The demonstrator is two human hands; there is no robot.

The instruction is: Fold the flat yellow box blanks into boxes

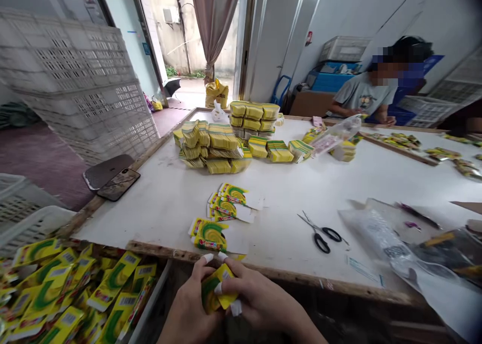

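My left hand [190, 304] and my right hand [259, 299] meet just below the table's near edge. Both pinch one yellow and green printed card [214, 290], folded between the fingers. On the white table [286, 203] just beyond lie small piles of the same cards [209, 233], fanned out, and another small pile [228, 203] behind it. A crate at the lower left holds several loose cards [71, 299].
Tall bundled stacks of cards [222, 143] stand mid-table. Black-handled scissors [322, 233] lie to the right, beside clear plastic bags [391, 243]. Two phones [111, 176] rest on the left edge. White crates [75, 78] stand at left. Another person [371, 90] sits at the far right.
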